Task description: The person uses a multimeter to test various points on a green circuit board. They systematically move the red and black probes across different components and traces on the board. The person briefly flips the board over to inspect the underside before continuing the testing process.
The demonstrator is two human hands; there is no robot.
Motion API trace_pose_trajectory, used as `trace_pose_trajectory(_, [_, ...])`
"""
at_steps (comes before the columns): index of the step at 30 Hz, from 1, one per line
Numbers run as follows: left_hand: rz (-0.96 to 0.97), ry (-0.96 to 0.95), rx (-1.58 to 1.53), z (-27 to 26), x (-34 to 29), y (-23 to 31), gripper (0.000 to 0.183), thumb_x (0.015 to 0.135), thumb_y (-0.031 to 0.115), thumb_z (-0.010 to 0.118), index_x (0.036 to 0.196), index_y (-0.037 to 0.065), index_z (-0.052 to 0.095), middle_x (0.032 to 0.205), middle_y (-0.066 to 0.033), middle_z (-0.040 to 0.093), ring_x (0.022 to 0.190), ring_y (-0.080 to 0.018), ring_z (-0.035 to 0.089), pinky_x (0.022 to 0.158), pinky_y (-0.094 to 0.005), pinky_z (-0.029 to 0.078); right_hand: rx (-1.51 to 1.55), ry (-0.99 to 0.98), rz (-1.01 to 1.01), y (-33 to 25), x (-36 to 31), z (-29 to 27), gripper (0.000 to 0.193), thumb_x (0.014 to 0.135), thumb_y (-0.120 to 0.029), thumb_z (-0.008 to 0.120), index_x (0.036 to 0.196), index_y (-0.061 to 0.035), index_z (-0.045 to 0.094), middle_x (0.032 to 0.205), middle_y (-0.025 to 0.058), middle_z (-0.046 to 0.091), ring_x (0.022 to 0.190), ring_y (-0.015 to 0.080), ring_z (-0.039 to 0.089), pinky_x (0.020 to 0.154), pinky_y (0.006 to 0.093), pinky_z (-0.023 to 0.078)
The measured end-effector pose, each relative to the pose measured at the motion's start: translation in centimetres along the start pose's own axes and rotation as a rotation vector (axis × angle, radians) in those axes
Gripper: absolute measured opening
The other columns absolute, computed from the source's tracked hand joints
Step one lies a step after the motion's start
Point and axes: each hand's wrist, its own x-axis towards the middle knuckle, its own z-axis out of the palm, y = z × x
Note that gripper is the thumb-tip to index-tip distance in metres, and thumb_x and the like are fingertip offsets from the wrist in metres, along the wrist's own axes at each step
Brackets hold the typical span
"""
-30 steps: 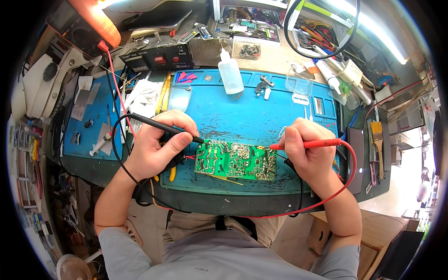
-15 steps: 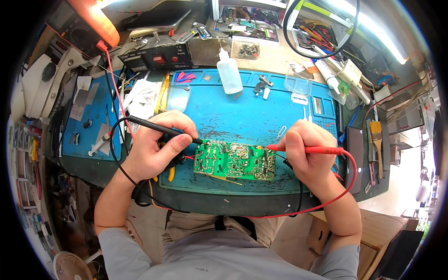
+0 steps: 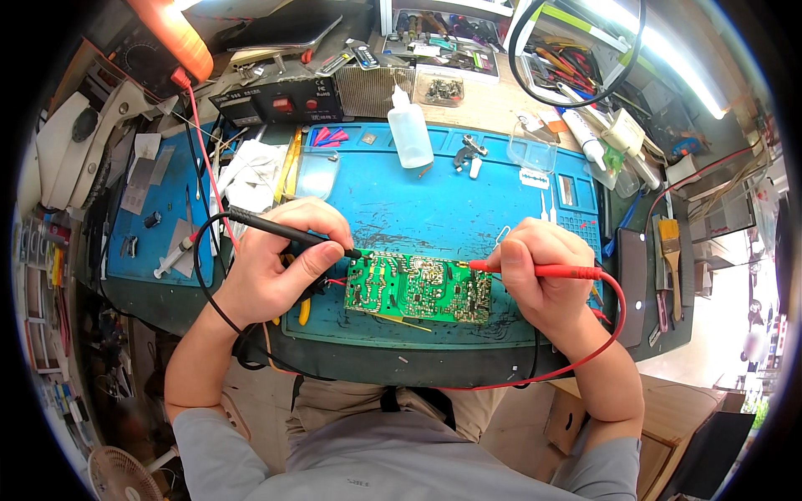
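A green circuit board (image 3: 418,288) lies solder side up on the blue work mat (image 3: 434,204), near its front edge. My left hand (image 3: 280,267) grips a black test probe (image 3: 267,225), whose tip touches the board's upper left corner. My right hand (image 3: 539,271) grips a red test probe (image 3: 551,270), and its tip rests on the board's upper right edge. Red and black leads loop away from the probes, the red one (image 3: 601,342) curving under my right wrist.
A white squeeze bottle (image 3: 411,129) stands at the mat's far edge. An orange meter (image 3: 167,37) sits at the upper left above a black bench unit (image 3: 280,100). Yellow-handled pliers (image 3: 302,311) lie beside my left hand. A brush (image 3: 671,250) and tools crowd the right side.
Both probe tips hold nearly the same spots on the board. My hands have shifted only slightly.
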Motion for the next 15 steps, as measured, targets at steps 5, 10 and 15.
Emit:
trace_pose_trajectory(5, [-0.002, -0.004, -0.003, 0.11, 0.01, -0.05, 0.017, 0.097, 0.017, 0.068, 0.095, 0.001, 0.066, 0.094, -0.0099, 0.067, 0.091, -0.0217, 0.064, 0.084, -0.0352, 0.051, -0.004, 0.002, 0.010, 0.05, -0.16, -0.13, 0.022, 0.089, -0.004, 0.071, 0.071, -0.0030, 0.060, 0.064, 0.0074, 0.060, 0.052, 0.0225, 0.056, 0.048, 0.0336, 0.043])
trace_pose_trajectory(10, [0.041, -0.001, 0.005, -0.09, -0.17, -0.06, 0.010, 0.096, 0.011, 0.068, 0.096, 0.001, 0.067, 0.093, -0.0090, 0.067, 0.087, -0.0211, 0.064, 0.079, -0.0333, 0.050, -0.092, -0.042, 0.049, -0.60, 0.12, -0.08, 0.030, 0.096, -0.008, 0.056, 0.067, -0.0029, 0.062, 0.062, 0.0068, 0.062, 0.053, 0.0183, 0.056, 0.052, 0.0311, 0.044])
trace_pose_trajectory(15, [0.069, -0.032, 0.075, -0.47, 0.24, 0.63, 0.009, 0.096, 0.010, 0.067, 0.099, 0.002, 0.067, 0.096, -0.0088, 0.068, 0.090, -0.0237, 0.064, 0.082, -0.0355, 0.050, -0.080, -0.052, 0.076, -0.21, -0.36, -0.38, 0.033, 0.097, -0.010, 0.053, 0.065, -0.0030, 0.060, 0.062, 0.0071, 0.060, 0.053, 0.0181, 0.055, 0.051, 0.0316, 0.042])
